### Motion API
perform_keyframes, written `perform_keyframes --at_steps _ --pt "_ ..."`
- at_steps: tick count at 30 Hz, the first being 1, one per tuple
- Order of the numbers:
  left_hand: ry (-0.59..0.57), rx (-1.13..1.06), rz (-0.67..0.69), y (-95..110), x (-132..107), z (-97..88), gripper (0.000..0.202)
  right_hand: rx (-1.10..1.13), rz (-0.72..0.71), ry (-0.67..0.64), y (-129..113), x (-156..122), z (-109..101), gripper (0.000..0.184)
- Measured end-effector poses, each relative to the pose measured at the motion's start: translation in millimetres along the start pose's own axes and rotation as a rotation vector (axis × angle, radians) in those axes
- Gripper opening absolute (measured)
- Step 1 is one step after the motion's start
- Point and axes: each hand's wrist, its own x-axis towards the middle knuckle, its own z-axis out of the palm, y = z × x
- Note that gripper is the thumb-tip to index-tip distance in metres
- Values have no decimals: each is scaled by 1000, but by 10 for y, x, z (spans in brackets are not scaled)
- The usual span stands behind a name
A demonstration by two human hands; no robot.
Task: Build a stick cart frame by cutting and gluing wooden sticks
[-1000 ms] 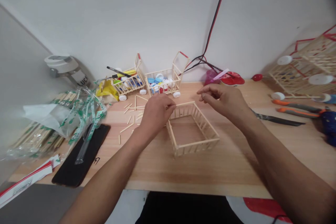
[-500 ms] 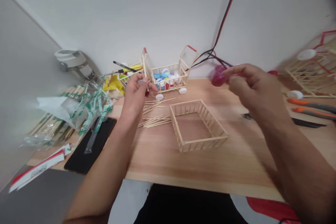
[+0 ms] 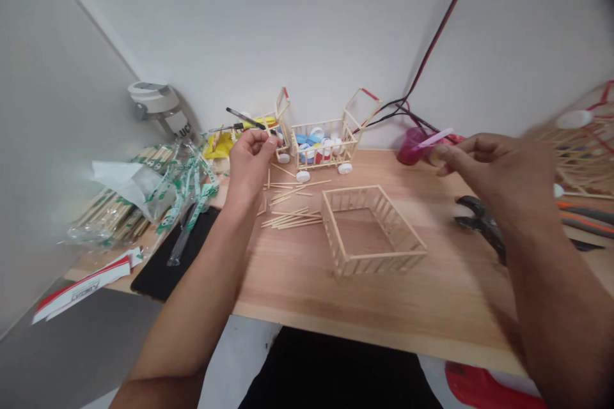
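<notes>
My left hand is raised over the left of the desk, thumb and fingers pinched on what looks like a thin wooden stick, mostly hidden. On the right, my right hand is closed, and a pale pink, narrow piece shows at its fingertips. Behind that piece stands a small magenta container. Between my forearms an open rectangular frame of wooden sticks rests on the desk, touched by neither hand. Several loose sticks lie to its left.
Two small stick carts with bottle caps stand by the wall. Bagged sticks, a bottle and a black slab are at left. Black-jawed pliers, orange-handled pliers and a larger stick model are at right.
The view has shifted, so the desk things appear further right. My right hand has drawn right from the magenta container, and the pale pink piece now shows at its fingertips. My left hand stays pinched.
</notes>
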Motion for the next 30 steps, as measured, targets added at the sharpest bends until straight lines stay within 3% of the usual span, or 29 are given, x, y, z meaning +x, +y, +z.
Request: perform_keyframes --at_steps 2,5,6,9,11,16,20,25,27,30 --pt "17 -19 21 13 5 0 13 -62 -86 -30 40 36 20 41" --pt "30 -34 50 34 6 0 14 -156 -266 -69 71 70 33 69" --pt "33 -37 61 40 6 0 14 -141 -269 -63 72 72 25 69" --pt "32 -44 101 58 5 -3 15 -56 -173 13 70 67 -36 38" --pt "29 -54 120 69 5 -4 15 -50 -154 45 88 68 -78 33" --pt "26 -57 117 102 3 -6 19 -29 -433 -168 200 93 -70 71" --pt "31 -50 103 136 -2 -12 22 43 -215 -126 165 57 -84 33" --pt "17 -67 76 195 -29 -10 22 114 38 -10 69 -43 -377 44" --pt "7 -79 64 223 -40 -2 21 133 57 50 123 -82 -553 45" --pt "-1 -108 53 262 -51 17 21 124 -20 47 289 -174 -825 31"
